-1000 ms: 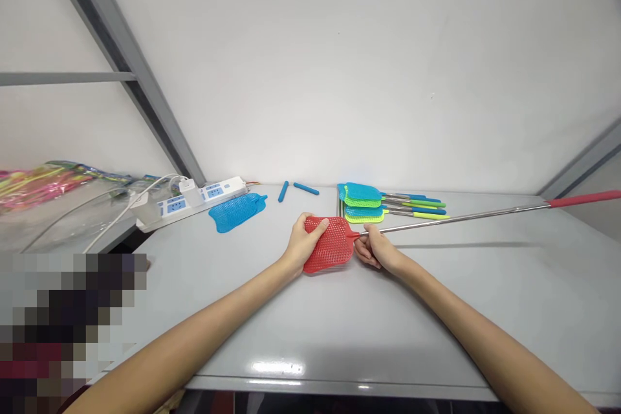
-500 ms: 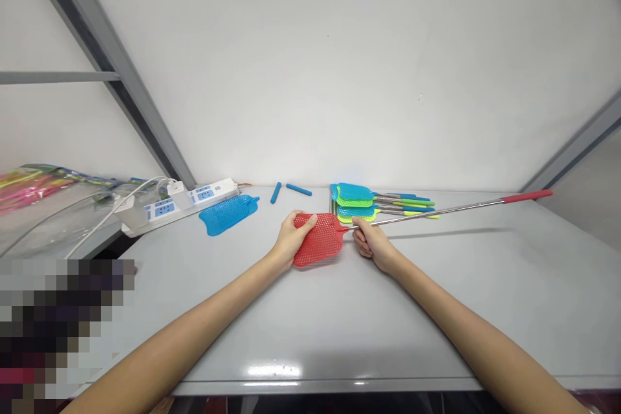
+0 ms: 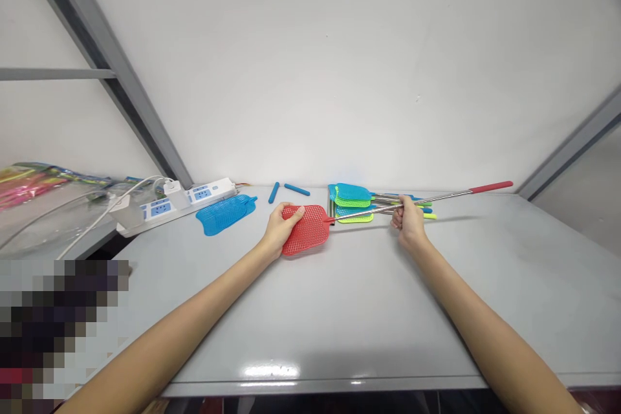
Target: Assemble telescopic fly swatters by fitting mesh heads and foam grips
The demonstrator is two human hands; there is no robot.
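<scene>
A red fly swatter lies across the grey table (image 3: pixel 339 310). My left hand (image 3: pixel 279 228) grips its red mesh head (image 3: pixel 308 233) at the left edge. My right hand (image 3: pixel 409 220) is closed around its thin metal rod (image 3: pixel 436 197), which runs up to the right and ends in a red handle (image 3: pixel 491 186). Right behind the rod sits a stack of blue and green fly swatters (image 3: pixel 356 202) with short handles pointing right.
A loose blue mesh head (image 3: pixel 224 213) lies left of my hands, with two blue handle sleeves (image 3: pixel 286 190) behind it. A white power strip (image 3: pixel 174 203) with plugs and a cable sits at the back left, beside plastic-wrapped coloured items (image 3: pixel 29 181).
My right hand slid along the rod from the swatter's neck to farther right. The red head shifted left and the rod got shorter, its red handle drawing in.
</scene>
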